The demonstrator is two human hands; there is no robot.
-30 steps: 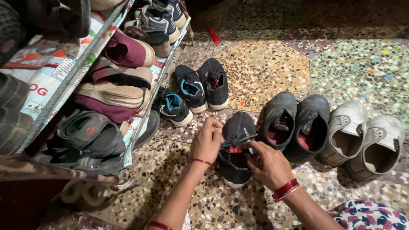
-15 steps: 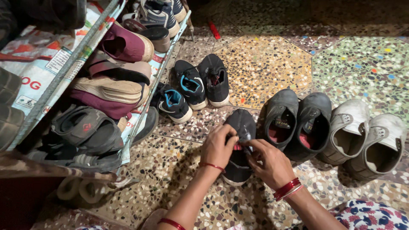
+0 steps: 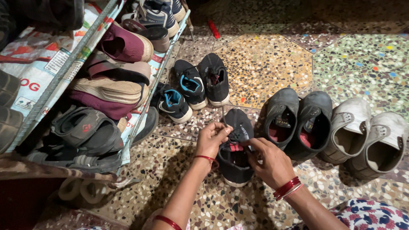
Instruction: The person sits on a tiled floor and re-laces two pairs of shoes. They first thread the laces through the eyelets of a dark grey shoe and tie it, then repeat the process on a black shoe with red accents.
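Note:
A black lace-up shoe (image 3: 235,164) stands on the speckled floor in front of me, toe pointing away. My left hand (image 3: 211,139) pinches its black lace at the shoe's left side. On the right side, my right hand (image 3: 269,162) grips the other lace end over the shoe's opening. Both wrists wear red bangles. The laces themselves are mostly hidden by my fingers.
A pair of dark grey shoes (image 3: 298,121) and a pair of pale grey shoes (image 3: 366,136) stand to the right. Black shoes with blue lining (image 3: 189,87) lie beyond. A metal shoe rack (image 3: 85,81) packed with sandals and shoes fills the left.
My hands, closed together over the shoe half a second ago, have drawn apart, pulling the laces outward. The shoe stays in place.

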